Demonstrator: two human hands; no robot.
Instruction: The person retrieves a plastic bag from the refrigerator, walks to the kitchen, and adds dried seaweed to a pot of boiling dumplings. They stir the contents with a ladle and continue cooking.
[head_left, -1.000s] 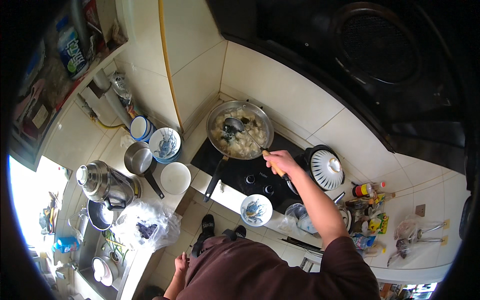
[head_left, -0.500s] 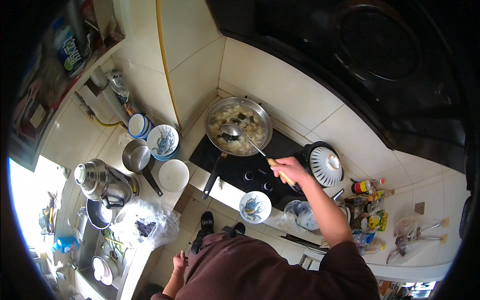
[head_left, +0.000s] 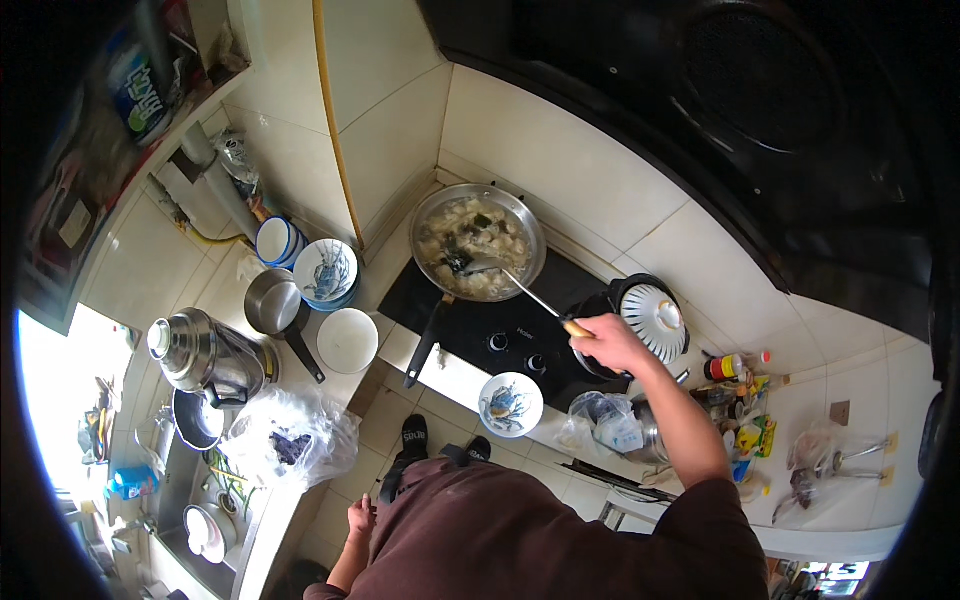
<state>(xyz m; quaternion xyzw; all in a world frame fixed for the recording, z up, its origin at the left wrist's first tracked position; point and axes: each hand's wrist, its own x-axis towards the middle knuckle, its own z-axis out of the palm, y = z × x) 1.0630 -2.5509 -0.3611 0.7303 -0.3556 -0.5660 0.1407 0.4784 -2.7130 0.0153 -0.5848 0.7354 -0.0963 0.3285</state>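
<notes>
My right hand (head_left: 608,342) is closed round the wooden handle of a metal ladle (head_left: 530,292). The ladle's head dips into the broth of a steel frying pan (head_left: 537,222), mostly hidden among pale dumplings (head_left: 462,218) and dark green leaves (head_left: 455,253). That pan rests on a black cooktop (head_left: 470,335), its dark handle pointing toward me. Low at my left side, my left hand (head_left: 360,515) hangs with loosely bent fingers and nothing visible in it. A patterned bowl (head_left: 511,405) stands on the counter's front edge, between the cooktop and my body.
Right of the pan is a black pot (head_left: 598,362) beside a white ribbed lid (head_left: 652,318). Stacked bowls (head_left: 327,270), a white bowl (head_left: 348,345), a saucepan (head_left: 273,300), a steel thermos (head_left: 205,355) and a plastic bag (head_left: 300,440) crowd the left counter. Bottles (head_left: 725,367) stand far right.
The ladle's head has gone from raised above the dumplings down into the broth, slightly to the right. My right hand has shifted right. My left hand stays at my side.
</notes>
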